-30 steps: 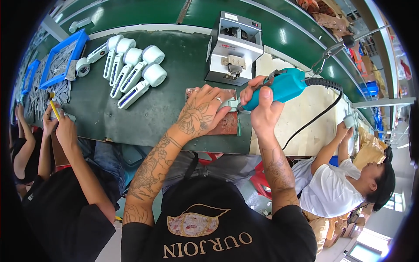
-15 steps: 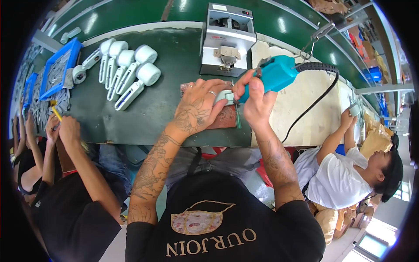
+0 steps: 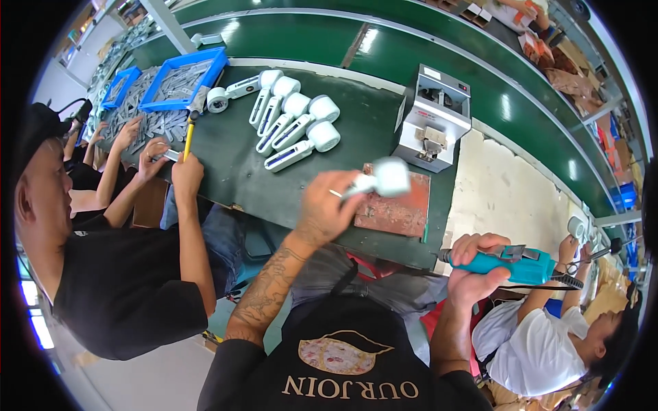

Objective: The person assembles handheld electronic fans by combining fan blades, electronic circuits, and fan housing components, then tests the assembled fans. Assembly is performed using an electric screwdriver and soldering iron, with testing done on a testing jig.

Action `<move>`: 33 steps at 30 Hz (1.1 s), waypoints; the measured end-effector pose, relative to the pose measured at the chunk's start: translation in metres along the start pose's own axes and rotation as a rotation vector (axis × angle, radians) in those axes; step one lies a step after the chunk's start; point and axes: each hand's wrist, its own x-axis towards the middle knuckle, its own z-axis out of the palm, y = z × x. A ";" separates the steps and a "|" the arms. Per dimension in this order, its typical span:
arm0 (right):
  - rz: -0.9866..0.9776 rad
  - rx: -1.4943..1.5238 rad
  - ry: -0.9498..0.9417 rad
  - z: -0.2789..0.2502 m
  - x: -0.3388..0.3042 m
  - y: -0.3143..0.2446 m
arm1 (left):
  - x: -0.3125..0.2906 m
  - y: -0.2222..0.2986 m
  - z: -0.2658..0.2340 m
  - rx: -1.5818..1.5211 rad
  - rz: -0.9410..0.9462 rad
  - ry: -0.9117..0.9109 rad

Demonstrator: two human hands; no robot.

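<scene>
My left hand is closed round the handle of a pale green device with a round, drum-shaped head, blurred by motion. It is held above a worn reddish-brown pad on the bench. My right hand grips a teal electric screwdriver off the bench's near edge, its tip pointing left and its black cord trailing right. Several similar pale green devices lie in a cluster on the dark green bench top, left of the pad.
A grey metal box-shaped machine stands behind the pad. Blue trays and loose grey parts fill the far left. A co-worker on the left holds a yellow-handled tool; another person in a white shirt works at the right.
My left hand has lifted the device off the pad. My right hand has drawn the screwdriver away from it, to the right and nearer me. The view has turned toward the left.
</scene>
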 end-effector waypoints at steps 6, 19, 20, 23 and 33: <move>0.055 -0.048 -0.023 -0.008 -0.009 0.004 | 0.016 -0.038 -0.033 0.467 -0.044 -0.082; 0.025 -0.074 -0.052 -0.012 -0.012 0.009 | 0.053 -0.104 -0.013 0.637 -0.289 -0.103; 0.020 -0.075 -0.047 -0.014 -0.010 0.008 | 0.053 -0.112 -0.017 0.659 -0.294 -0.085; 0.002 -0.112 -0.017 -0.023 -0.004 0.009 | 0.058 -0.130 -0.034 0.688 -0.326 -0.084; -0.078 -0.300 0.095 -0.033 0.062 0.044 | 0.050 -0.085 -0.026 0.573 -0.039 0.140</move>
